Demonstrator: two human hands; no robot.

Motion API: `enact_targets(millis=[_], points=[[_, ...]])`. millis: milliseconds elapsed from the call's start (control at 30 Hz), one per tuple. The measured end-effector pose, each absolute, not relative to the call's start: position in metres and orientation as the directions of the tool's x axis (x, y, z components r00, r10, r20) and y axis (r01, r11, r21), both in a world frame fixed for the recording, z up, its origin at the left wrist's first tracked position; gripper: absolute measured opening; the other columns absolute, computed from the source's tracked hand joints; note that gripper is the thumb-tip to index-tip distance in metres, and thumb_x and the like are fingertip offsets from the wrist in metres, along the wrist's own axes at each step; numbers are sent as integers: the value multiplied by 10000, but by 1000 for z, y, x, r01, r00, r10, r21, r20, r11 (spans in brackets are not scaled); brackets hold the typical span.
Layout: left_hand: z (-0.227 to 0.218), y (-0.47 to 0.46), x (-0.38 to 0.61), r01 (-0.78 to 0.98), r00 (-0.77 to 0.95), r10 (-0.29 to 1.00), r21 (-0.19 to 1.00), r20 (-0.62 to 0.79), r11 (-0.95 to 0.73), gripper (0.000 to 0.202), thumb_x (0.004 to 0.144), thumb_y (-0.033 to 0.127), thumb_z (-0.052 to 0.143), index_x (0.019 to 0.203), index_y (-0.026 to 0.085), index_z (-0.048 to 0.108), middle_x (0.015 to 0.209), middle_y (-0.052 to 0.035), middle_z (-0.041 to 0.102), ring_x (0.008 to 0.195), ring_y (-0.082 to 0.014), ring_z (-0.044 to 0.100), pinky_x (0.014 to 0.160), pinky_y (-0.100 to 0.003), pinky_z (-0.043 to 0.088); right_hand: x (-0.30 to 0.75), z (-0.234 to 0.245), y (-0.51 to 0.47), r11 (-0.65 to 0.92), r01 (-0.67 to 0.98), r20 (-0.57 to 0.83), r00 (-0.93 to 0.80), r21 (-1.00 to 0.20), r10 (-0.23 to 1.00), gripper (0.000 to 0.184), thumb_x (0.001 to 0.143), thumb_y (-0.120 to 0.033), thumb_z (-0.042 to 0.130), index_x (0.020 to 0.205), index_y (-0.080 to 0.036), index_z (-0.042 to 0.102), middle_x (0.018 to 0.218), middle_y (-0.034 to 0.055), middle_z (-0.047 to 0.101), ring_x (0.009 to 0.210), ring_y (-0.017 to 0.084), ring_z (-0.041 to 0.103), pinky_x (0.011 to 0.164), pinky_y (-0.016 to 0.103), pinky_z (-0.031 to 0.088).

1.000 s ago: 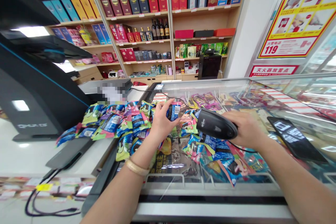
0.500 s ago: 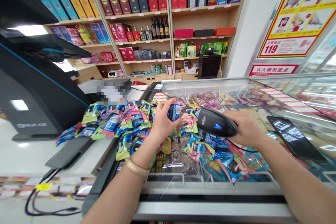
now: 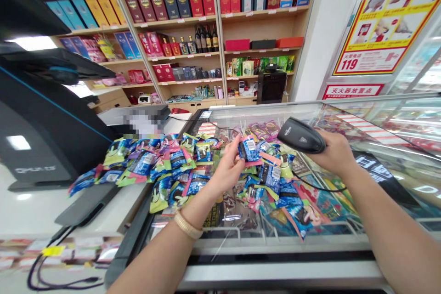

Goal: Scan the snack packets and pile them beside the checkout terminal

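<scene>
My left hand point(image 3: 227, 167), with a gold band at the wrist, pinches the left edge of a small blue-and-pink snack packet point(image 3: 248, 149). A white barcode label faces up on that packet, which lies against other packets on the glass. My right hand point(image 3: 332, 152) is wrapped round the handle of a black barcode scanner point(image 3: 301, 136), raised above the right side of the packets. The scanner's cord runs below that hand. Similar blue, green and pink packets point(image 3: 270, 176) spread under and right of my left hand, and another heap point(image 3: 141, 163) lies to its left.
The packets on the right rest on a glass-topped freezer point(image 3: 289, 257) with wire baskets inside. A black checkout terminal point(image 3: 41, 133) stands on the white counter point(image 3: 20, 211) at left. A dark sign point(image 3: 386, 177) lies on the glass at right. Stocked shelves point(image 3: 179, 20) line the back.
My left hand has moved right with the snack packet, towards the right-hand packets. My right hand has moved the scanner up and right, away from them. The scanner's blue light no longer shows.
</scene>
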State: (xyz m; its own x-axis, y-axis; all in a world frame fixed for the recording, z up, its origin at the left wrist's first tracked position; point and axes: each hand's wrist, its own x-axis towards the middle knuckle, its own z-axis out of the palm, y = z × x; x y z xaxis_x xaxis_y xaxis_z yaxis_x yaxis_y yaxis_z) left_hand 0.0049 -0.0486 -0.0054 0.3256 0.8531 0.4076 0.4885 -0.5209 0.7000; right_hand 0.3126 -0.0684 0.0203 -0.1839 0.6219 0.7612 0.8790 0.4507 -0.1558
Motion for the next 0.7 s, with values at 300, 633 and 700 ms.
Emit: enact_targets(millis=[300,633,700], points=[[-7,-56,7,703,442,862,500,250,-506,667,982,333,460,1595,224,223,1685,-197,143,1566,-352,34,1221,-624,173,324,8,-59,351,926,755,-128,-141,643,345,741,-390,655,1026,-216,741,762,79,754,608,272,694,557,340,487],[44,-60,-42,723,497,839,428,224,-542,735,751,328,777,1435,256,518,1359,-113,646,1206,-277,645,1022,-415,520,330,3,-55,391,911,774,-154,-129,614,374,750,-412,649,1056,-215,732,808,86,767,675,298,716,577,348,492],[59,-62,-62,846,446,892,288,77,-448,729,608,309,855,1303,274,636,1244,-92,711,1120,-310,679,997,-441,516,330,2,-54,372,920,769,-148,-123,622,342,740,-412,650,1014,-225,734,789,79,764,658,293,711,563,342,481]])
